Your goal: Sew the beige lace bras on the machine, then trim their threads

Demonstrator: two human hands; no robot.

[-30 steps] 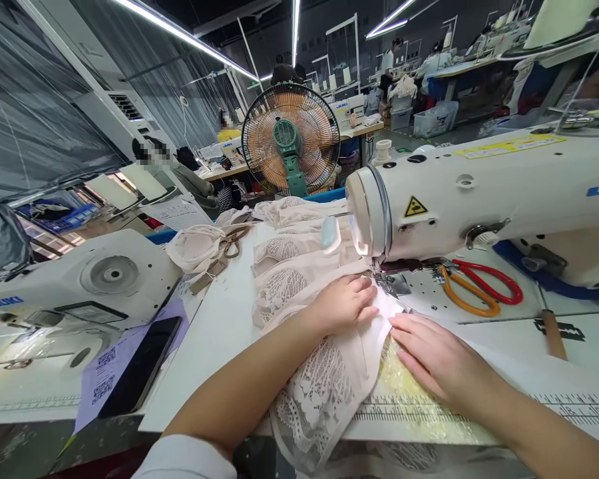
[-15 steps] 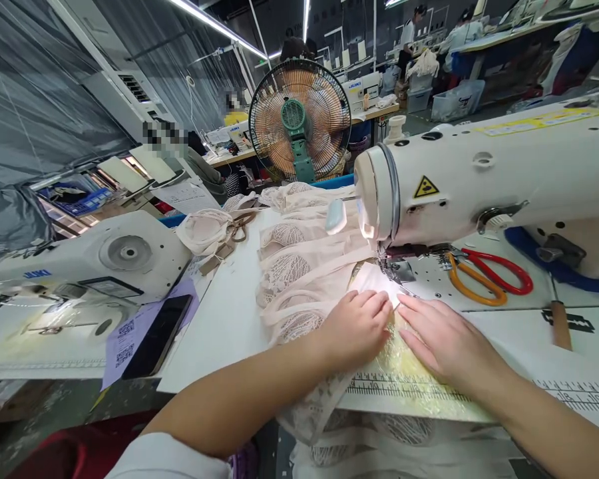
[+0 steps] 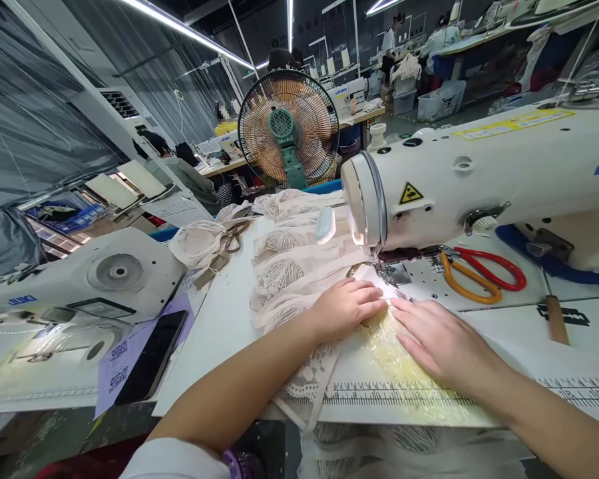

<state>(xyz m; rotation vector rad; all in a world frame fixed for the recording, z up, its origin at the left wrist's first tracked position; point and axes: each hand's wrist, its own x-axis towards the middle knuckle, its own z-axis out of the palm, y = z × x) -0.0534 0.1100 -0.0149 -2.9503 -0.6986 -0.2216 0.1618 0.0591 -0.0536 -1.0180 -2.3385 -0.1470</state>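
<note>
A pale lace bra (image 3: 302, 389) lies under and beside my left hand, its light edge running up to the needle of the sewing machine (image 3: 424, 193). My left hand (image 3: 347, 309) is closed on the fabric just in front of the presser foot (image 3: 383, 271), fingers together; its thumb is mostly hidden. Flat on the machine bed, my right hand (image 3: 436, 336) stretches its fingers to the left, thumb apart. Its fingertips touch the fabric's edge and almost meet the left fingertips. More joined lace bras (image 3: 282, 273) lie in a row left of the needle.
Orange-and-red-handled scissors (image 3: 472, 276) rest right of the needle, near a wooden-handled tool (image 3: 558, 320) and a blade (image 3: 574, 315). A phone (image 3: 152, 359) lies on purple paper at left, beside another sewing machine (image 3: 114, 273). A large fan (image 3: 287, 130) stands behind the table.
My left fingers have straightened from a more curled grip and moved slightly towards the right hand. The view has shifted a little; the lace by the table's front edge lies more spread out.
</note>
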